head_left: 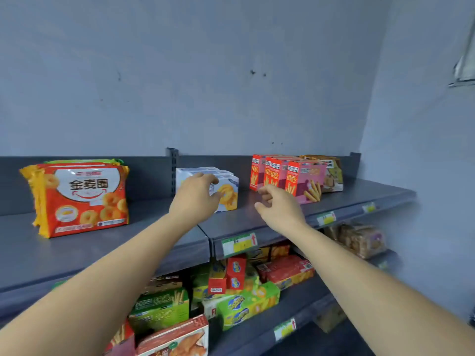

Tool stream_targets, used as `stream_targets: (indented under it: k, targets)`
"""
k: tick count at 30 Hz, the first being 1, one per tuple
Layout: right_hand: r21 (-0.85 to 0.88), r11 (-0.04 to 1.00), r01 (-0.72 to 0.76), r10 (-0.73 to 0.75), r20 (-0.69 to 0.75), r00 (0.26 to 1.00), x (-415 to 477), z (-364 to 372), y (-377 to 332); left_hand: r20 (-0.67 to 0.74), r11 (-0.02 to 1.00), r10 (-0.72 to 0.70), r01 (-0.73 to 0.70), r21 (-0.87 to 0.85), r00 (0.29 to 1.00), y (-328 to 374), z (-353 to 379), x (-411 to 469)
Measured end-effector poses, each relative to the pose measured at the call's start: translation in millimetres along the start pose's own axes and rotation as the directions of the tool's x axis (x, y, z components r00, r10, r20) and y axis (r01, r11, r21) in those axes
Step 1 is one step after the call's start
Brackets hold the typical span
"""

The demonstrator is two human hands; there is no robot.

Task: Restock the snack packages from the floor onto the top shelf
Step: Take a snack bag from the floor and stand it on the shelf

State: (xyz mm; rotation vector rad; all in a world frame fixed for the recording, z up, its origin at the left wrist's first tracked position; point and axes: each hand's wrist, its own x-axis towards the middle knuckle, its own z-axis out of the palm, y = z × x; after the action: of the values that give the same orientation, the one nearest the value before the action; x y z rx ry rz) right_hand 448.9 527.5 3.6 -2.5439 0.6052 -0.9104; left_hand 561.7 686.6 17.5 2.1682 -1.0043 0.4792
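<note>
Grey-blue painted wall rose bare behind the dark grey metal top shelf (257, 214), which carried three separate groups of snacks with bare gaps between them. On the left stood a stack of orange-and-red plastic bags of ring biscuits (82, 199), upright and face-out, presumably so the label reads from the aisle. Near the middle upright sat the white cardboard boxes printed with yellow ring cookies (228, 194), pushed back toward the rear panel. Further right stood the red and pink cardboard boxes of stick biscuits (285, 176), lined front to back, with a pale biscuit bag (332, 177) just behind them.

Both bare forearms reached up and forward over the shelf edge. The left hand (198, 199) was in front of the white boxes, fingers curled loosely toward the front box; whether it touched the box could not be told, but it did not appear to clamp it. The right hand (279, 206) hovered over the bare shelf between the white boxes and the pink ones, fingers half-curled, holding nothing.

Judging by this, a box was being squared up or had been set down. Lower shelves (295, 291) held mixed boxes; the floor was out of view.
</note>
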Motion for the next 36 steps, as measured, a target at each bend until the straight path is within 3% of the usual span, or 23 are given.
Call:
stream_targets:
  k: [9, 20, 29, 36]
  targets:
    - [-0.339, 0.886, -0.315, 0.298, -0.105, 0.949, -128, -164, 186, 0.258, 0.955, 0.296, -0.283, -0.085, 0.920, 194, 135, -60]
    - [-0.517, 0.637, -0.571, 0.579, -0.169, 0.798, -343, -330, 346, 0.476, 0.824, 0.560, -0.518, -0.230, 0.678, 424, 272, -197]
    - [-0.445, 0.322, -0.836, 0.795, -0.352, 0.493, -515, -424, 431, 0.534, 0.638, 0.749, -0.644, -0.422, 0.392, 593, 357, -305]
    - [-0.377, 0.081, -0.923, 0.877, -0.413, 0.246, -625, -478, 490, 0.503, 0.447, 0.853, -0.688, -0.572, 0.137, 717, 433, -389]
